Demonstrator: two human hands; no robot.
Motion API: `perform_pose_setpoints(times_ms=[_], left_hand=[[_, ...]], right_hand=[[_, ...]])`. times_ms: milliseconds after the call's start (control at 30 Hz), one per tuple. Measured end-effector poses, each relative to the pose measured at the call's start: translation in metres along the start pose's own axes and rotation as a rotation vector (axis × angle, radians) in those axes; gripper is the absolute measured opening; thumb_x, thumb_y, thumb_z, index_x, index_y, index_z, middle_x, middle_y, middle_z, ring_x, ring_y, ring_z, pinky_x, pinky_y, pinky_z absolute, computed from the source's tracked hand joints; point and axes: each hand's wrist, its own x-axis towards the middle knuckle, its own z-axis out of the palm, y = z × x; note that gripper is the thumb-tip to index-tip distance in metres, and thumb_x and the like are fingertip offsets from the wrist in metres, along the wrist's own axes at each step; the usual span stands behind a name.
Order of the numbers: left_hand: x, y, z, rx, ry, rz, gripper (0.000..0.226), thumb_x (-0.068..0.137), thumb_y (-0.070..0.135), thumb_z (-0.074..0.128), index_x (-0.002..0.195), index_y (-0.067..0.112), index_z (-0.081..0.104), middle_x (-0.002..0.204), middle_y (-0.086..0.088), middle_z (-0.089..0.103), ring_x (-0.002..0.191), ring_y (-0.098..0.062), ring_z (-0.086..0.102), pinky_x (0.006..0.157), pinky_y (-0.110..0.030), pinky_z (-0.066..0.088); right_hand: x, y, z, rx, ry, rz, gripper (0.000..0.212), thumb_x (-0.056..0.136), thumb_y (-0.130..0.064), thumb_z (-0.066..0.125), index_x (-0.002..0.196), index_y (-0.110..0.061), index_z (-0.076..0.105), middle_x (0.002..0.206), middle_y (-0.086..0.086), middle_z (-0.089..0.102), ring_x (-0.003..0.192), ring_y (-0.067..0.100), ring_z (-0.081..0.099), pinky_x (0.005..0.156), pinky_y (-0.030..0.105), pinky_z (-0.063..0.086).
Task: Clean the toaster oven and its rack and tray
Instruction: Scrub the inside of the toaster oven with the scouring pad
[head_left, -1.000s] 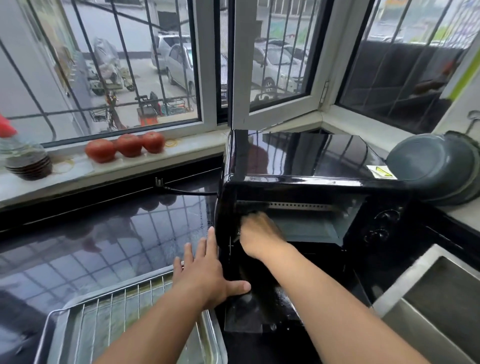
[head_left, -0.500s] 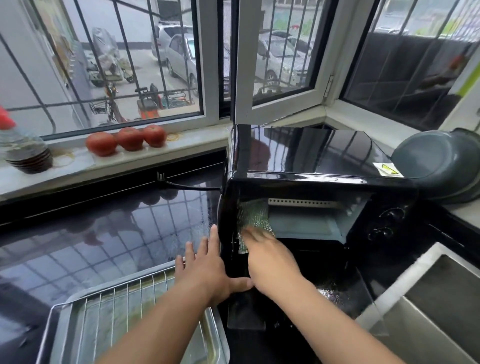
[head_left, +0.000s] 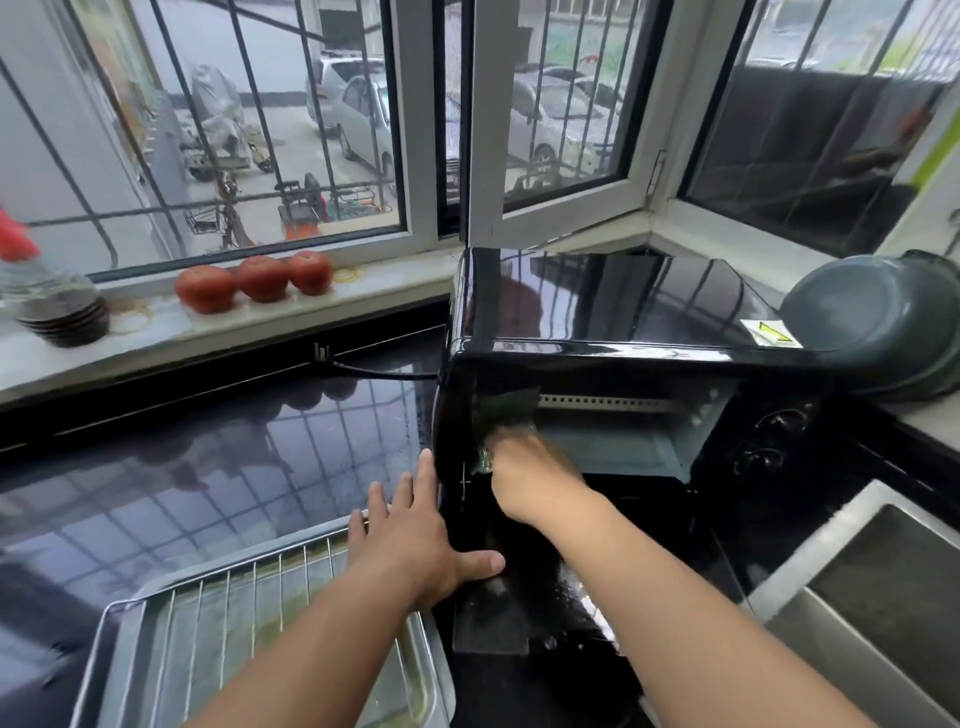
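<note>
Toaster oven (head_left: 597, 312): black, far right on the dark counter (head_left: 208, 441), its door dropped open toward the near side. The inside is being scrubbed now, so I'd judge the job to be in its middle.
Tray (head_left: 421, 670): metal, near left on the counter, just beside the oven, with greenish smears on its floor; it looks not yet clean.
Rack (head_left: 234, 623): wire, lying inside the tray; whether it has been washed I cannot tell.
Left to do: by my reckoning the rest of the oven's inside, the door, then tray and rack, perhaps at the sink (head_left: 857, 597) on the near right.
Right hand (head_left: 535, 475): reaching into the left end of the oven's mouth, fingers curled onto a green scouring pad (head_left: 506, 415) pressed to the inner left wall. The pad sticks up beyond the fingertips, blurred.
Left hand (head_left: 410, 540): flat, fingers straight and spread against the oven's outer left side, thumb touching its near corner, holding nothing; it seems to brace the oven.
</note>
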Motion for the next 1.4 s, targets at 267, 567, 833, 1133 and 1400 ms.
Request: perform_pose_setpoints(times_ms=[267, 567, 833, 1133, 1400], left_hand=[[-0.004, 0.002, 0.0, 0.019, 0.006, 0.001, 0.136, 0.078, 0.078, 0.067, 0.156, 0.029, -0.033, 0.174, -0.001, -0.008, 0.158, -0.033, -0.015, 0.128, -0.052, -0.002], [-0.005, 0.003, 0.001, 0.017, 0.013, -0.009, 0.134, 0.08, 0.076, 0.067, 0.156, 0.029, -0.033, 0.173, 0.0, -0.009, 0.158, -0.032, -0.016, 0.128, -0.052, -0.003], [-0.01, 0.006, 0.001, 0.049, 0.012, -0.01, 0.132, 0.081, 0.079, 0.062, 0.157, 0.027, -0.032, 0.173, -0.001, -0.009, 0.158, -0.033, -0.015, 0.128, -0.053, -0.001], [-0.005, 0.001, 0.005, 0.049, 0.025, -0.011, 0.129, 0.081, 0.079, 0.062, 0.158, 0.029, -0.03, 0.174, 0.001, -0.007, 0.158, -0.033, -0.014, 0.128, -0.053, 0.001], [-0.005, 0.003, 0.006, 0.066, 0.024, -0.02, 0.129, 0.08, 0.081, 0.061, 0.157, 0.031, -0.03, 0.174, 0.001, -0.006, 0.158, -0.033, -0.015, 0.128, -0.053, 0.0]], right_hand=[[-0.039, 0.037, 0.002, -0.125, -0.027, -0.089, 0.071, 0.088, 0.001, 0.048, 0.153, -0.023, 0.029, 0.159, -0.002, 0.029, 0.142, 0.024, 0.036, 0.108, 0.038, 0.042], [-0.013, 0.01, 0.007, -0.041, -0.007, 0.108, 0.06, 0.083, -0.001, 0.059, 0.14, -0.014, 0.045, 0.142, 0.007, 0.045, 0.126, 0.027, 0.049, 0.098, 0.037, 0.047], [-0.026, 0.058, 0.005, -0.137, 0.094, 0.165, 0.072, 0.088, -0.005, 0.054, 0.153, -0.013, 0.025, 0.156, 0.007, 0.03, 0.142, 0.026, 0.032, 0.109, 0.034, 0.036], [-0.016, 0.003, 0.008, 0.075, 0.033, 0.027, 0.054, 0.09, -0.001, 0.049, 0.141, -0.018, 0.048, 0.148, 0.006, 0.042, 0.137, 0.026, 0.039, 0.109, 0.038, 0.038], [-0.025, -0.005, 0.003, 0.002, 0.016, -0.088, 0.058, 0.087, -0.004, 0.057, 0.143, -0.017, 0.045, 0.149, 0.004, 0.04, 0.137, 0.026, 0.036, 0.111, 0.04, 0.037]])
